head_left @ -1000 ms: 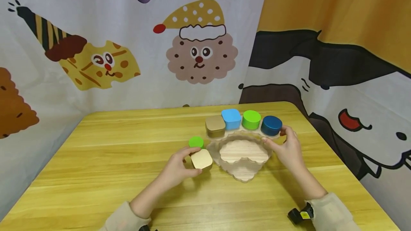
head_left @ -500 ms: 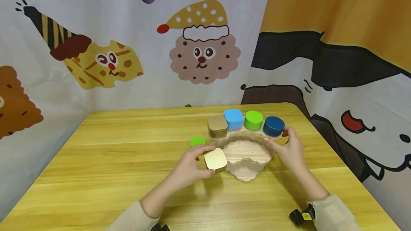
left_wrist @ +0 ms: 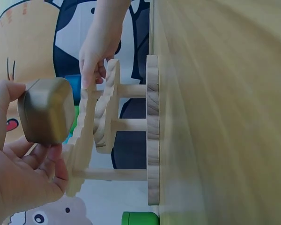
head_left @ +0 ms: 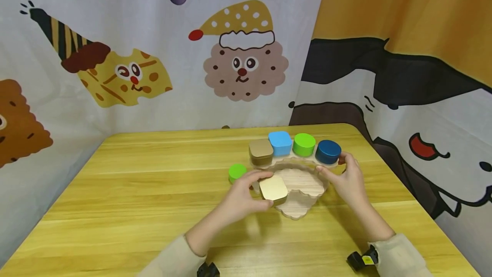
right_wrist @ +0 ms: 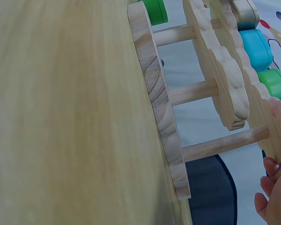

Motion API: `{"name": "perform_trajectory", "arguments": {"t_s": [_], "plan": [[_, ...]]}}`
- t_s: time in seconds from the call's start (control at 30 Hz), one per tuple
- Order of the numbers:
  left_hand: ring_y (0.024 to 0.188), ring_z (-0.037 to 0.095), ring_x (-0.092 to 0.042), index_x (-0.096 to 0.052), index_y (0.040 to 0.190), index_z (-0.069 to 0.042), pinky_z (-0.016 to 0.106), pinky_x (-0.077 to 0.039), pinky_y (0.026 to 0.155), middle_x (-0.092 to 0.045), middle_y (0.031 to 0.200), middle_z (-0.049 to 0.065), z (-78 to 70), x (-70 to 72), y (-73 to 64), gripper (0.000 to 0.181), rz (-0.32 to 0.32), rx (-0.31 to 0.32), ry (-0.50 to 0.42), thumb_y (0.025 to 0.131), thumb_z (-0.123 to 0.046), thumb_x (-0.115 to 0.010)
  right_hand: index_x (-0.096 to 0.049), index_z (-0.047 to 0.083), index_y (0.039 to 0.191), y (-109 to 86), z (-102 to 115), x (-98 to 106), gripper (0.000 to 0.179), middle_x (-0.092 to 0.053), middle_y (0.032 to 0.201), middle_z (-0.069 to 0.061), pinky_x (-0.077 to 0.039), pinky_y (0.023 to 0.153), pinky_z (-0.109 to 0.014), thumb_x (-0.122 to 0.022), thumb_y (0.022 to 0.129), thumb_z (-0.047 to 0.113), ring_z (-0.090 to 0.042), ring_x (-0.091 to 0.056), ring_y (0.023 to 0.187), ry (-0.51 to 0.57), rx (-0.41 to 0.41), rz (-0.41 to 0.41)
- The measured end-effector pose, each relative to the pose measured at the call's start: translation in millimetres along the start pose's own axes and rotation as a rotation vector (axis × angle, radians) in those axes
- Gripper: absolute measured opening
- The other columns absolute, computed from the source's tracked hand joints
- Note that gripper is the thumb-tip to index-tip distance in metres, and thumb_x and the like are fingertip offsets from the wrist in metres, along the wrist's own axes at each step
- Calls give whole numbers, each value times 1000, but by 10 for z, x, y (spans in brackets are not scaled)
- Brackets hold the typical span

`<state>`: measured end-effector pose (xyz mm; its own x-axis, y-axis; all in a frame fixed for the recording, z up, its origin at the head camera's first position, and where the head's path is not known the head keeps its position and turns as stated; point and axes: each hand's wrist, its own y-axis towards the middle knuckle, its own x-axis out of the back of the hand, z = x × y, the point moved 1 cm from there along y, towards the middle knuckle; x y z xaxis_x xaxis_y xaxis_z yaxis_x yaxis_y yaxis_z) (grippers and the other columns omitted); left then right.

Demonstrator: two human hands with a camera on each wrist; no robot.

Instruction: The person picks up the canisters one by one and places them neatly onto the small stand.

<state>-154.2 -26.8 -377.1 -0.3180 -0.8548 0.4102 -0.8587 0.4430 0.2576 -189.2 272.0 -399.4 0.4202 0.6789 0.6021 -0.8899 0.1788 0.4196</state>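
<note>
In the head view my left hand [head_left: 240, 200] pinches a square gold tin [head_left: 273, 188] between thumb and fingers. It holds the tin in the air over the left front of a tiered wooden stand [head_left: 301, 181] with scalloped shelves. The left wrist view has this tin [left_wrist: 48, 110] slightly higher than the top shelf, apart from it. My right hand [head_left: 347, 181] grips the right end of the top shelf, beside a round dark blue tin [head_left: 328, 151]. In the right wrist view, the right hand's thumb [right_wrist: 280, 110] lies along the shelf's edge.
Along the top shelf also stand a square gold-brown tin [head_left: 261, 151], a square light blue tin [head_left: 280, 142] and a round green tin [head_left: 304, 144]. Another green tin [head_left: 236, 172] sits on the wooden table [head_left: 153, 191], left of the stand. A patterned curtain [head_left: 146, 7] hangs behind.
Carrying the gold tin, my left hand has moved to the right, from beside the stand to over its front. The right hand keeps its grip on the shelf. The view has shifted slightly.
</note>
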Motion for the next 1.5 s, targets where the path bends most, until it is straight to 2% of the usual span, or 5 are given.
{"name": "perform_trajectory", "arguments": {"t_s": [0.2,0.47,0.8,1.2,1.5], "plan": [[111,18,-52,-61,128,-12,41,-47,84,-49,139,4,-58,-98,103,63,7,23,-9,69,-12,-81,-47,-7,125,-1,4,14,70,-48,105,-18,-32,61,-30,-79,79,35,-30,-43,84,1,0,1],[97,11,-52,-62,127,-12,35,-47,78,-59,122,-7,-89,-258,240,60,1,-31,11,70,-14,-82,-47,-7,124,6,-6,11,69,-49,106,-19,-33,61,-30,-79,79,35,-30,-44,88,-1,-5,9],[112,10,-51,-61,129,-14,33,-46,87,-57,127,-8,-79,-399,357,61,-13,2,-15,72,-13,-83,-48,-8,121,18,23,7,68,-49,105,-20,-34,73,-39,-80,78,35,-32,-45,96,18,-9,18],[96,11,-53,-60,130,-14,27,-50,70,-54,128,-9,-59,-491,447,61,20,19,-53,74,-15,-83,-47,-8,123,16,25,23,70,-48,108,-20,-34,73,-40,-78,80,37,-36,-45,100,29,-52,32],[98,9,-53,-62,129,-16,30,-49,79,-57,123,-12,-45,-547,543,59,2,9,-18,73,-17,-83,-48,-7,122,37,21,33,69,-49,108,-20,-35,73,-39,-77,81,39,-36,-45,100,32,-55,36]]}}
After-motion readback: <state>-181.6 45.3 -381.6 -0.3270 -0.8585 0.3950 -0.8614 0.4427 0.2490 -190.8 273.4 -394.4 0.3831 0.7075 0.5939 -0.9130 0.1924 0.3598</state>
